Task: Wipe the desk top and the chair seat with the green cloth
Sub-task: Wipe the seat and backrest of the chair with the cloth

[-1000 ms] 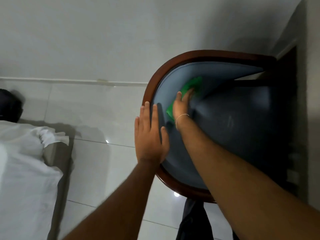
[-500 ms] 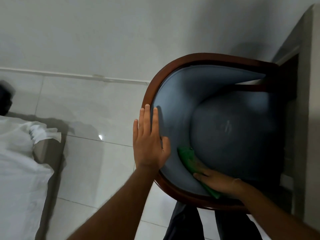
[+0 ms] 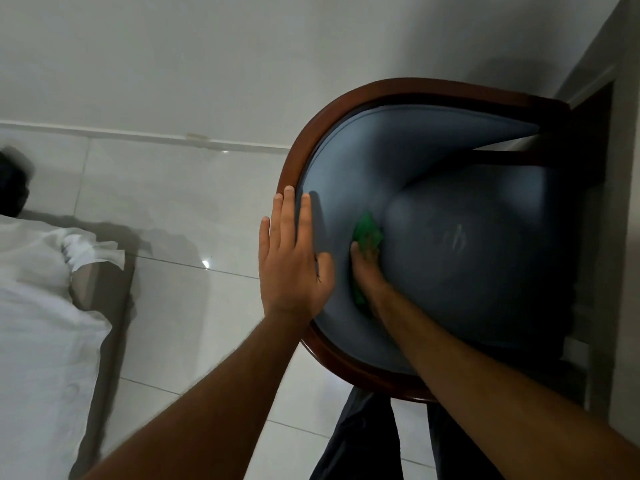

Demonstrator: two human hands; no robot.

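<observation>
A tub chair with a dark wooden rim [image 3: 346, 105] and blue-grey padding fills the right half of the head view. Its rounded seat [image 3: 478, 258] lies low inside the curved back. My left hand [image 3: 294, 261] rests flat on the left rim and padding, fingers spread, holding nothing. My right hand [image 3: 369, 275] presses the green cloth [image 3: 367, 233] into the crease between the seat and the padded back. The cloth sticks out beyond the fingertips, and a strip of it shows under the palm. The desk top is not in view.
A bed with white sheets [image 3: 38, 306] and a brown base stands at the left. Glossy white floor tiles [image 3: 194, 209] lie between bed and chair, with a white wall behind. A dark doorway or frame [image 3: 602, 140] sits at the right, close to the chair. My dark trousers [image 3: 363, 438] show below.
My right hand slid the green cloth along the crease, from the far side to the near bottom, and now back up toward the left middle. My left hand stayed on the rim.
</observation>
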